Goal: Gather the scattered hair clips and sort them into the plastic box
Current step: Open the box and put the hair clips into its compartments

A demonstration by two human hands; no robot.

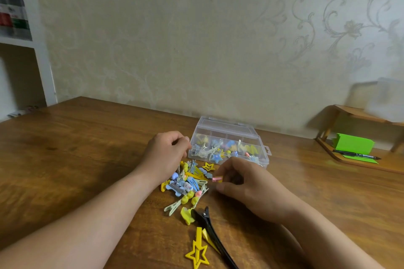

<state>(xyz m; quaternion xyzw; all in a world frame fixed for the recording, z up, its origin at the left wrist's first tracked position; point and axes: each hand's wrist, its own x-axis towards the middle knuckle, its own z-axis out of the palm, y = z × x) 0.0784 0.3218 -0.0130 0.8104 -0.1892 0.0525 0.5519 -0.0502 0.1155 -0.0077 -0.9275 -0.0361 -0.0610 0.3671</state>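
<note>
Pink clip (217, 179) pinched by right hand (240, 183) just in front of the open box (225, 128), left hand (166, 150) curled at the box's left end, its hold not to be told, clips (188, 183) piled on the counter (87, 148) between the hands, others seen in the box, black clip (209, 231) and star clip (197, 251) laid nearer.

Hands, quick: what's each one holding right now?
Left hand: fingers curled, whether it holds anything cannot be told.
Right hand: pinching a small pink clip.
</note>
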